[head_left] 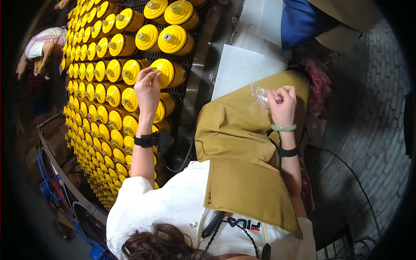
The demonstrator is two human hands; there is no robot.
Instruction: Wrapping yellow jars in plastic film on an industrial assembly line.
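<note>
Rows of yellow canisters (pixel 122 47), each with a short metal neck on top, stand to my left. At the near edge of these rows, my left hand (pixel 148 89) is closed in a pinch at the neck of one yellow canister (pixel 171 73). Its fingers cover that neck, so anything small between them is hidden. Over my lap, my right hand (pixel 284 106) is closed around a crumpled clear plastic bag (pixel 261 95), part of which sticks out past the fingers. What the bag contains is too small to make out.
The canisters rest on a black mesh surface (pixel 175 93) with a metal rail (pixel 200 65) alongside. A white sheet (pixel 234 65) and a blue cloth (pixel 303 24) lie ahead. Pink plastic film (pixel 316 82) bunches right of my lap. Another person (pixel 45 43) bends beyond the rows.
</note>
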